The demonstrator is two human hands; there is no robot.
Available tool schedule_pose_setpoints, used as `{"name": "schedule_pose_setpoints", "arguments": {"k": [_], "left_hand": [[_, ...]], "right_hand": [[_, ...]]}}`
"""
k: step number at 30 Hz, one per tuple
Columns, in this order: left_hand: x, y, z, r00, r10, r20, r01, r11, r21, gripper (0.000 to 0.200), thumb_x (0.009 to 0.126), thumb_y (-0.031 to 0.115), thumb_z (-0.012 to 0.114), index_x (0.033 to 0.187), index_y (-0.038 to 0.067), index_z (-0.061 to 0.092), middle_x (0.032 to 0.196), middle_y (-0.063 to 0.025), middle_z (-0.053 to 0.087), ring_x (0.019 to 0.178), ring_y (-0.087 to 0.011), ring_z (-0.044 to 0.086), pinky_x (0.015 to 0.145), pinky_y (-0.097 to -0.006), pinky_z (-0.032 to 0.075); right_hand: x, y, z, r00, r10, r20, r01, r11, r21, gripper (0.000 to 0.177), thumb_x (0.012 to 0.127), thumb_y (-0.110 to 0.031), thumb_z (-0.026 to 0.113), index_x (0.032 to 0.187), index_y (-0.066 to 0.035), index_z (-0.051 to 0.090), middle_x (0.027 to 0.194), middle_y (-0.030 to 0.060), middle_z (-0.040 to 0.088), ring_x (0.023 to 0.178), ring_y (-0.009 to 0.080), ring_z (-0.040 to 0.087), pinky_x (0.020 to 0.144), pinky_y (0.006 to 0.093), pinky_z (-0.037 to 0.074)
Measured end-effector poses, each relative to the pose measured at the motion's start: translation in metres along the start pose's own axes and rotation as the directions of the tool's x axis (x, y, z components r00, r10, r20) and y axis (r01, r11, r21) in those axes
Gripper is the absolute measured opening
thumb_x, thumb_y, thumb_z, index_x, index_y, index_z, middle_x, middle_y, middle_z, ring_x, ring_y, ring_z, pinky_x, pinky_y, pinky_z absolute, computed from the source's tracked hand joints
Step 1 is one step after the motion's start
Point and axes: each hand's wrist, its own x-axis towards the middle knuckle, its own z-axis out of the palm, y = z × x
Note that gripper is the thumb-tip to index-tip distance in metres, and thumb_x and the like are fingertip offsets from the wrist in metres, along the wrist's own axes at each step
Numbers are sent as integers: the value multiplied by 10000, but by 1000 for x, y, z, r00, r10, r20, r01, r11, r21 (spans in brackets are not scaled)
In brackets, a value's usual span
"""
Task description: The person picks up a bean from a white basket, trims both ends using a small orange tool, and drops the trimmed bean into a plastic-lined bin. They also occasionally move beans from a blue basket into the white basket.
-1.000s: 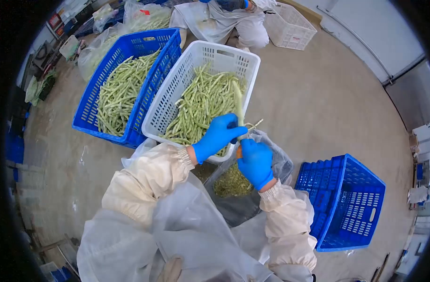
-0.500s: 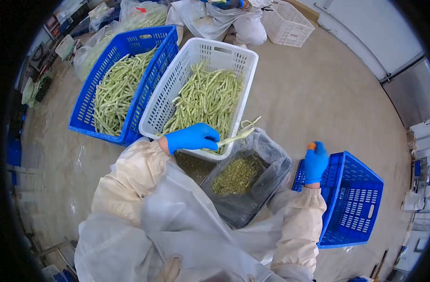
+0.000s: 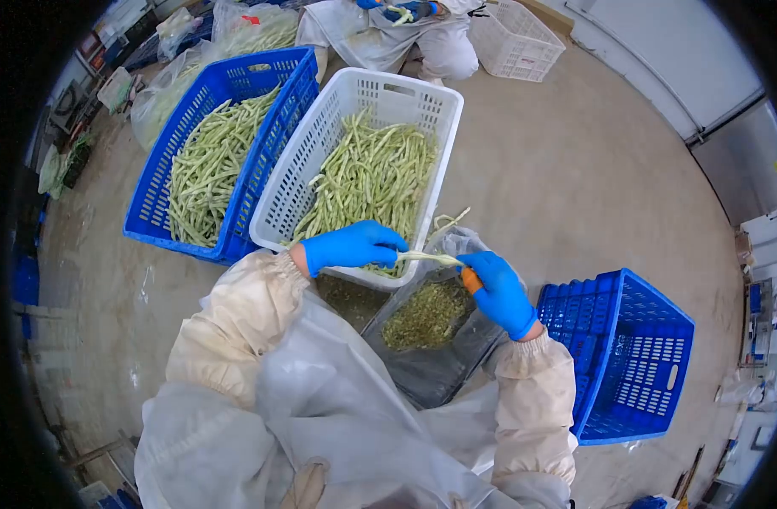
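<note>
My left hand [image 3: 354,247], in a blue glove, is closed around one end of a few pale green long beans [image 3: 428,256] over the near rim of the white crate [image 3: 272,192]. My right hand [image 3: 500,293], also blue-gloved, has its fingers pressed together at the other end of these beans, with an orange piece [image 3: 471,280] at its thumb. Below the hands stands a bin lined with clear plastic [image 3: 422,382], holding chopped green trimmings [image 3: 424,317]. A heap of long beans [image 3: 373,174] fills much of the white crate.
A blue crate [image 3: 142,191] with more long beans stands left of the white one. Stacked blue crates [image 3: 630,365] are at my right. Across from me sits a person [image 3: 380,38] with gloved hands on beans, beside another white crate [image 3: 520,42].
My right hand has moved left from above the blue crates to the beans' free end. My left hand has barely moved and keeps its hold.
</note>
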Motion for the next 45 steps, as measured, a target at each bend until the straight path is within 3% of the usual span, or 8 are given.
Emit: {"name": "schedule_pose_setpoints", "arguments": {"k": [9,13,18,22,25,30,36,45], "left_hand": [[20,16,34,986,72,-152,-30,966,257,287,834,194,597,1065,25,602,823,-78,645,726,-153,599,680,-293,476],[21,21,40,927,-130,-351,-34,904,-425,257,851,190,581,1027,4,592,812,-63,636,755,-157,609,670,-276,488],[-42,54,-68,597,-149,-788,-421,779,-465,170,874,163,512,927,13,574,753,-67,592,693,-141,594,632,-262,469],[-148,-35,-203,114,359,-926,542,759,361,297,829,207,580,1050,9,608,840,-149,628,715,-232,604,704,-342,479],[-141,-68,-226,381,696,-609,793,92,602,313,826,219,579,1082,39,598,896,-202,625,790,-325,609,749,-416,469],[-43,-193,-164,895,-204,-396,438,561,703,232,747,193,566,900,46,660,896,-186,643,824,-386,607,741,-443,478],[-3,-340,-88,687,-720,-96,381,245,892,222,744,185,562,909,104,686,939,-115,663,861,-308,632,668,-449,504],[-4,-323,-90,778,-407,-479,594,227,772,134,694,120,591,759,56,689,783,-168,655,686,-335,640,612,-427,511]], "right_hand": [[12,-5,25,880,453,-140,-304,765,567,153,862,-129,531,930,-2,584,780,134,594,681,209,570,628,306,443],[18,-11,39,866,477,-150,-185,585,789,165,908,-135,501,950,0,587,717,22,566,719,98,548,633,274,447],[-14,12,43,968,245,-45,-249,934,-256,126,827,-133,533,865,-25,585,746,162,610,691,280,611,618,388,475],[-54,48,40,876,412,250,-194,776,-600,63,723,-131,585,763,-85,602,680,155,611,616,322,611,582,427,486],[-52,40,47,901,403,159,-201,715,-670,42,718,-129,588,725,-88,590,673,155,610,569,311,596,573,425,472],[-5,2,28,887,401,228,-204,784,-586,48,713,-126,592,713,-89,561,696,122,603,578,284,575,594,403,433],[12,-4,35,902,315,296,-104,823,-558,104,688,-129,599,785,-102,573,689,88,553,703,260,571,736,398,430],[18,-13,29,906,264,332,-55,849,-526,116,693,-121,573,802,-83,564,711,94,555,702,263,564,710,391,421]]}}
